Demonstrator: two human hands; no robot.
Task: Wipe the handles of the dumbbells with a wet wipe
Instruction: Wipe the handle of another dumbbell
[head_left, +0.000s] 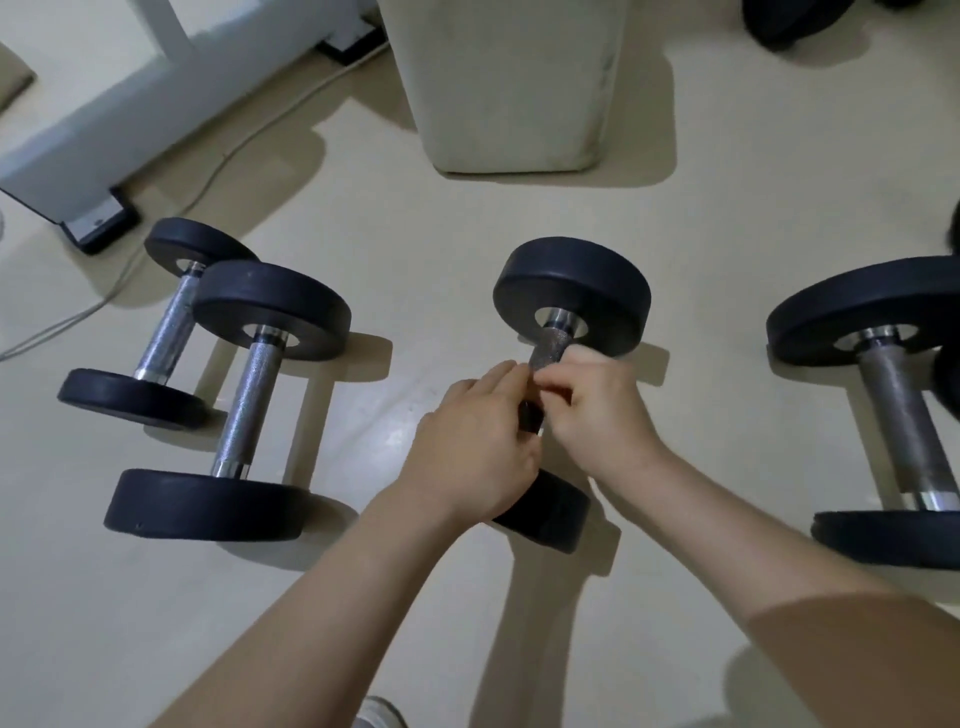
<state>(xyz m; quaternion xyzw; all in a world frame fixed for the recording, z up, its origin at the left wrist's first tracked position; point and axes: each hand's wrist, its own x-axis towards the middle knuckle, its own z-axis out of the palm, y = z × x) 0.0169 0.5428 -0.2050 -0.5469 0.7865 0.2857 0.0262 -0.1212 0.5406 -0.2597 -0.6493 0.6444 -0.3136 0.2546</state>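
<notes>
On the floor (441, 234), left hand (474, 452) and right hand (597, 415) are bunched over the middle dumbbell's handle (551, 349). Whether a wipe is pinched cannot be told. The knurling should be wrapped fully and rubbed lengthwise.

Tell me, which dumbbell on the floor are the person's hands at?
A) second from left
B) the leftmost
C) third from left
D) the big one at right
C: the left hand and right hand meet over the handle of the third dumbbell from left.
</notes>
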